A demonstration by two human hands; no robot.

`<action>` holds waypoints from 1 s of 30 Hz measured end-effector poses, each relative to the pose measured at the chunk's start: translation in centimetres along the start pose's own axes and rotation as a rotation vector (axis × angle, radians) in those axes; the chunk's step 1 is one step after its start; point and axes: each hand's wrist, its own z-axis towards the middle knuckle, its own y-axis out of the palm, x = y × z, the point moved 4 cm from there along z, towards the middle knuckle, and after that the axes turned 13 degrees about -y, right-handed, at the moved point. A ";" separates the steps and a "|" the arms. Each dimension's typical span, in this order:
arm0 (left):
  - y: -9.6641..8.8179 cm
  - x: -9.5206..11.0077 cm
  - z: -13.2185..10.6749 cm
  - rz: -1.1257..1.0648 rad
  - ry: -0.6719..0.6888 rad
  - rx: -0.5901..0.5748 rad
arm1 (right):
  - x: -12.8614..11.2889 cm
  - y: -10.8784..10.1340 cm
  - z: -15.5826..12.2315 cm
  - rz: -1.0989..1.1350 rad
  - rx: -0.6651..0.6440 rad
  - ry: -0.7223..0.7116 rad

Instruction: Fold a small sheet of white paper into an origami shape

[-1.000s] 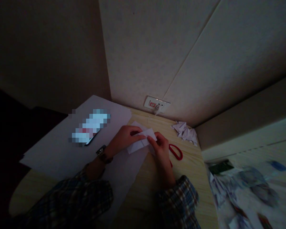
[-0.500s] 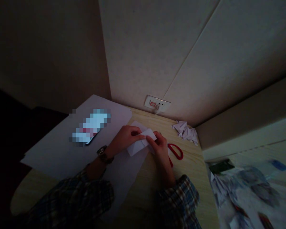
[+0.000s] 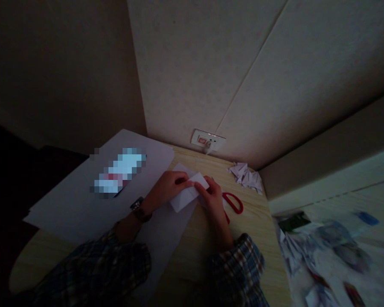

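Between my two hands is a folded piece of white paper (image 3: 184, 198), held just above the table. My left hand (image 3: 169, 186), with a watch (image 3: 137, 205) on its wrist, pinches the paper from the left with thumb and fingers. From the right, my right hand (image 3: 212, 194) grips the paper's upper corner, its thumb on top and the fingers behind. Red-handled scissors (image 3: 235, 203) lie beside my right hand, their blades hidden by the hand and paper. White sheets (image 3: 161, 230) spread out under my left forearm.
A lit phone (image 3: 120, 172), its screen blurred, lies on the sheets at left. Several folded paper pieces (image 3: 245, 176) sit at the table's back right corner. A socket with a plug (image 3: 208, 140) is on the wall behind. Papers and plastic bags (image 3: 331, 238) lie to the right, below the table.
The whole view has shifted slightly. Both hands keep their hold on the folded paper, with hardly any visible movement of the fingers.
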 end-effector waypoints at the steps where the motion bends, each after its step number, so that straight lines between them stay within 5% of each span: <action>1: 0.0 0.1 -0.1 0.018 0.008 0.005 | 0.0 0.0 0.0 -0.003 -0.002 0.002; 20: -0.3 -1.0 0.6 -0.128 -0.014 -0.008 | 0.3 -0.7 0.1 -0.041 0.098 -0.003; 27: 0.8 -0.6 0.2 -0.169 -0.056 -0.257 | 0.3 -0.9 -0.2 -0.100 0.143 -0.074; 30: 0.8 -0.6 0.1 -0.202 -0.064 -0.238 | 0.2 -1.0 -0.2 -0.150 0.157 -0.121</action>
